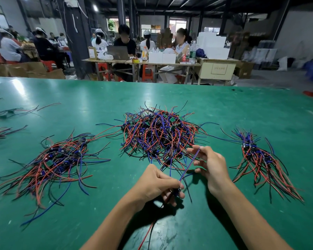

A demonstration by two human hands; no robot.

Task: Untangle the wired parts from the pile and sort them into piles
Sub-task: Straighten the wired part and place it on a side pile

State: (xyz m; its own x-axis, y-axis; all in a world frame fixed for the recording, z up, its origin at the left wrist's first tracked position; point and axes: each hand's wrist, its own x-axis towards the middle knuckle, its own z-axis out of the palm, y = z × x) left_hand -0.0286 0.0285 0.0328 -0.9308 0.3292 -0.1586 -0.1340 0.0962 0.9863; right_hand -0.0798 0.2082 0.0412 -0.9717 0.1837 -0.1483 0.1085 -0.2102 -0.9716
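Left hand (157,184) grip around one wired part (177,191) (wires up to right hand's (212,166) pinching fingertips).

Dim workshop (170,8), green table (224,109)

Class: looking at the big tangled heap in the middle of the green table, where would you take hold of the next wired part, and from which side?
Pinch a loose wire end at the tangled heap's near edge, coming from the near side by the right hand; ends fan out free there, while boards sit buried in the middle.
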